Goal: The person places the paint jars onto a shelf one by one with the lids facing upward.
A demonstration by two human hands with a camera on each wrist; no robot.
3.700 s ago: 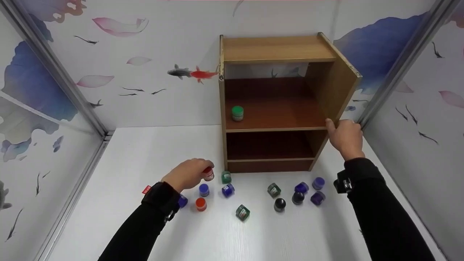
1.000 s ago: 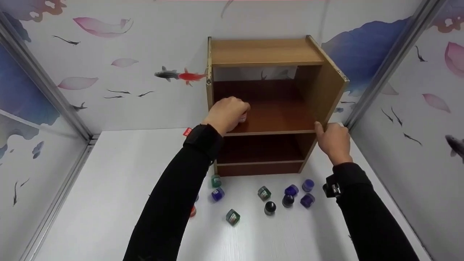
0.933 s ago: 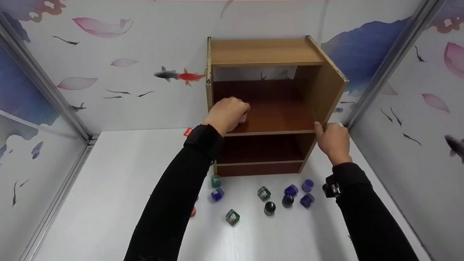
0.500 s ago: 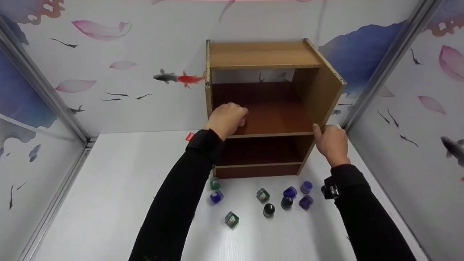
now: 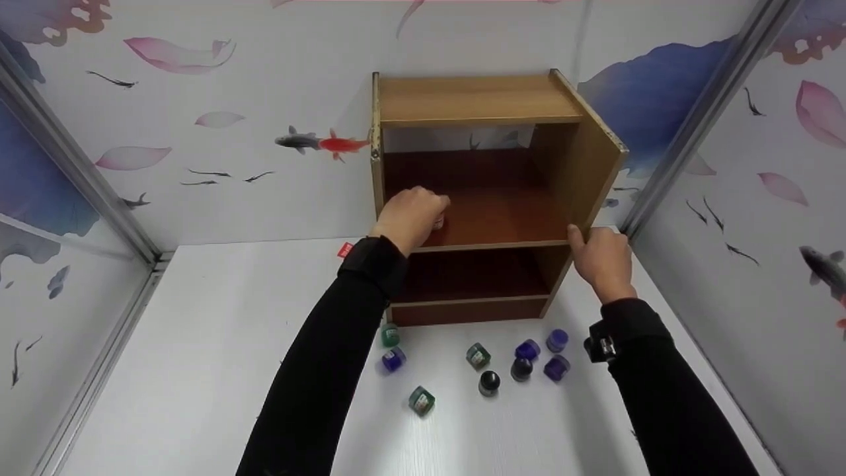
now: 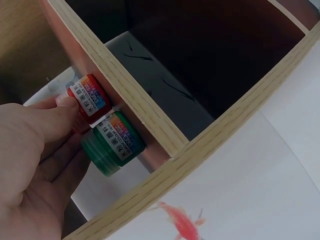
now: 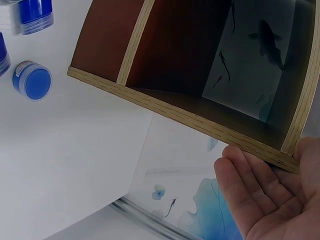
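Note:
My left hand [image 5: 410, 215] reaches into the upper compartment of a small wooden shelf unit [image 5: 496, 221]. Thumb and fingers pinch a red paint jar [image 6: 90, 99], its label facing the left wrist camera. Close beside it on the same board stands a green paint jar [image 6: 114, 142], which the hand hides in the head view. The red jar is at the board near its front edge. On the other side, my right hand [image 5: 603, 261] grips the unit's right side panel, thumb on the front edge and fingers [image 7: 250, 187] along the outside.
Several paint jars lie or stand on the white table [image 5: 218, 344] before the unit: green [image 5: 422, 400], blue [image 5: 394, 359], purple [image 5: 556, 367] and black-capped [image 5: 489, 383]. My left sleeve [image 5: 317, 370] covers part of the table. Printed wall panels enclose the back and sides.
Since the oldest frame, my left hand has carried the red paint jar up from the table into the upper compartment beside the green one. Over the last second both hands barely move.

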